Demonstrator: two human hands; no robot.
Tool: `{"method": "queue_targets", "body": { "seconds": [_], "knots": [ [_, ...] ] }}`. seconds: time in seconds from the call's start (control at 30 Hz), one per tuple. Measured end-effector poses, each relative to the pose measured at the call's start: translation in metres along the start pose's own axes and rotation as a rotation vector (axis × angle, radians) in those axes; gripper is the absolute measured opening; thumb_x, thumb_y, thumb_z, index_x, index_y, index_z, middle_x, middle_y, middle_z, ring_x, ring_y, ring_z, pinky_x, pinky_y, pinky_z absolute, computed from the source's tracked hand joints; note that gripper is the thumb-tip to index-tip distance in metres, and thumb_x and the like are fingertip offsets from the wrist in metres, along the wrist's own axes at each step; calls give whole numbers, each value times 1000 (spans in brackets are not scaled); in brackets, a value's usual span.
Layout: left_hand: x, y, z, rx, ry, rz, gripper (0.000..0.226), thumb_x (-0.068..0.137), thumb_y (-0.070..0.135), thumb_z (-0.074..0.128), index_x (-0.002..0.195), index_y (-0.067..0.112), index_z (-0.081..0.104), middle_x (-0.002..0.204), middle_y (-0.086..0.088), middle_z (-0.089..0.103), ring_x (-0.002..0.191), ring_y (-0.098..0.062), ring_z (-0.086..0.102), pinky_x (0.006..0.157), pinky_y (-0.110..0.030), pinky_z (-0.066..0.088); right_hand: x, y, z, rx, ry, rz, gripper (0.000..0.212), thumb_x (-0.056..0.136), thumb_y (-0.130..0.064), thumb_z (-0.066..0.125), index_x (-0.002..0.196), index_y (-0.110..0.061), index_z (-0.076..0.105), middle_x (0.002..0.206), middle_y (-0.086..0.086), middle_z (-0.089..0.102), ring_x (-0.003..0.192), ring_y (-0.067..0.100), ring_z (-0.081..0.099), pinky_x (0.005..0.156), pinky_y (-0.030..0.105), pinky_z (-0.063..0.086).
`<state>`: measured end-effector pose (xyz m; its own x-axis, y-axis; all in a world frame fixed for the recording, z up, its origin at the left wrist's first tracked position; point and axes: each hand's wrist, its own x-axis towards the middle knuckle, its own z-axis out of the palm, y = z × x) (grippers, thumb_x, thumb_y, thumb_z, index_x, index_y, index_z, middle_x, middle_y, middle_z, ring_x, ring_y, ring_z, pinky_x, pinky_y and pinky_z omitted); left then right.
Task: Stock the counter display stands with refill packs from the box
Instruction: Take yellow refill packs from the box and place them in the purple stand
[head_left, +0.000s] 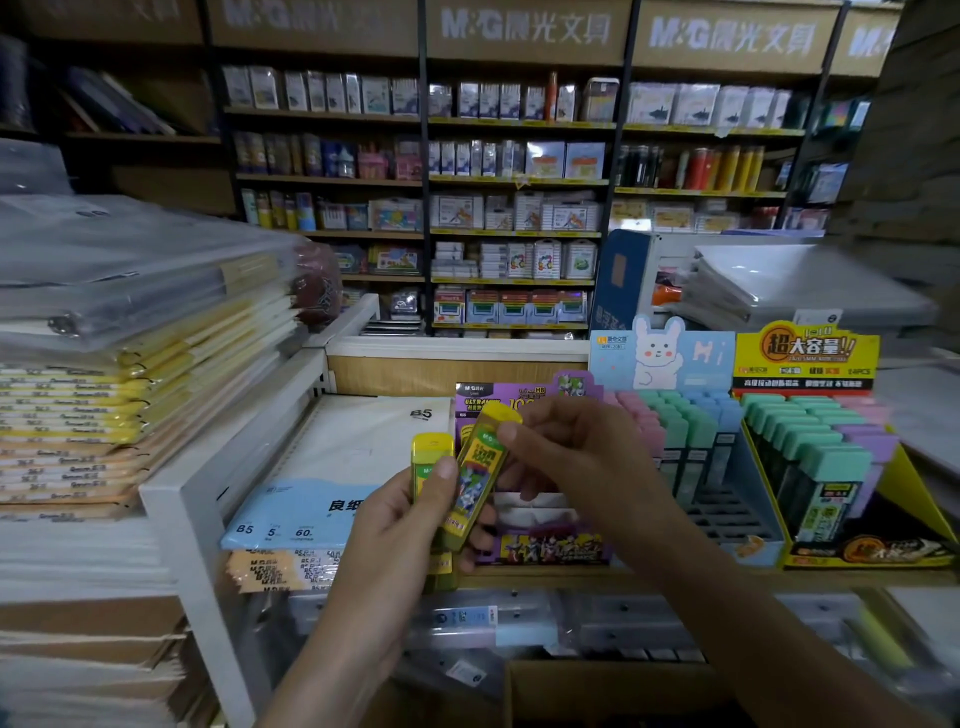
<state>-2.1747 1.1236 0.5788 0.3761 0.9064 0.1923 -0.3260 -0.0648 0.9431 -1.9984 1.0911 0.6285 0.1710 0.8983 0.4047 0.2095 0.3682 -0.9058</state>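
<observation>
Currently, just in front of the purple display stand (545, 548), our left hand (400, 530) grips yellow refill packs (430, 457) while our right hand (571, 457) pinches the cap end of one tilted pack (480, 483).

3 stands in a row on counter (701, 576), left stand (483, 402), mid stand (660, 353) to its R, right stand (805, 353) at far R, pad (358, 441) just L of left stand, notebook stack (104, 389) far L on rack (171, 499), wall shelves (514, 179) behind, box (597, 686) below counter at front, left hand (395, 525) & right hand (566, 447) w/ packs (480, 478) before left stand
</observation>
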Motion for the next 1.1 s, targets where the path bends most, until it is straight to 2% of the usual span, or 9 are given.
{"method": "queue_targets", "body": {
  "seconds": [0.13,0.23,0.37,0.47,0.53,0.63,0.83,0.93,1.1],
  "knots": [
    [1,4,-3,-1,45,-18,38,93,51,56,85,21,77,84,-24,75,62,-27,71,55,-35,57,1,-6,-11,56,72,-23,19,87,-21,73,90,-4,66,75,14,75,64,27,72,54,34,58],
    [2,9,-8,-30,76,0,38,90,51,59,82,18,76,86,-22,76,71,-34,71,59,-37,58,4,-9,-20,97,143,-72,22,84,-21,73,93,-1,68,77,13,76,62,23,71,53,30,56],
    [4,14,-13,-35,109,45,34,92,45,59,85,17,77,91,-21,76,78,-29,74,57,-30,58,10,-5,-23,-7,170,-112,13,89,-16,71,94,-4,69,74,11,75,62,23,71,56,27,55],
    [5,14,-17,-30,120,70,29,93,40,60,86,17,77,82,-14,75,73,-25,72,59,-28,58,14,2,-16,-107,159,-128,10,88,-16,73,93,-9,69,71,7,74,63,22,71,58,28,58],
    [6,14,-20,-17,142,70,29,88,42,63,89,18,78,74,-13,72,67,-24,71,58,-28,58,16,8,-10,-184,144,-140,4,89,-16,72,90,-16,69,71,3,74,62,17,71,58,23,57],
    [8,15,-25,-14,150,97,26,87,41,65,94,19,78,75,-11,73,69,-25,74,61,-28,60,18,16,-4,-285,137,-161,9,88,-18,73,88,-25,67,71,-3,73,63,11,71,59,20,58],
    [13,15,-30,-10,145,145,24,87,39,63,93,20,75,74,-13,68,65,-21,68,57,-24,56,23,25,4,-288,86,-146,13,89,-15,73,89,-27,68,71,1,71,64,14,71,62,25,60],
    [15,15,-30,-9,133,123,24,94,38,59,92,19,75,71,-13,68,63,-20,64,56,-25,55,23,28,7,-326,88,-143,20,88,-19,73,85,-37,67,73,-4,72,63,8,70,59,17,56],
    [20,16,-31,-55,132,61,30,104,17,49,90,15,76,67,-15,67,60,-23,63,52,-27,54,24,40,9,-458,86,-119,15,84,-24,78,92,-31,69,73,-7,70,67,4,67,61,16,55]
  ]
}}
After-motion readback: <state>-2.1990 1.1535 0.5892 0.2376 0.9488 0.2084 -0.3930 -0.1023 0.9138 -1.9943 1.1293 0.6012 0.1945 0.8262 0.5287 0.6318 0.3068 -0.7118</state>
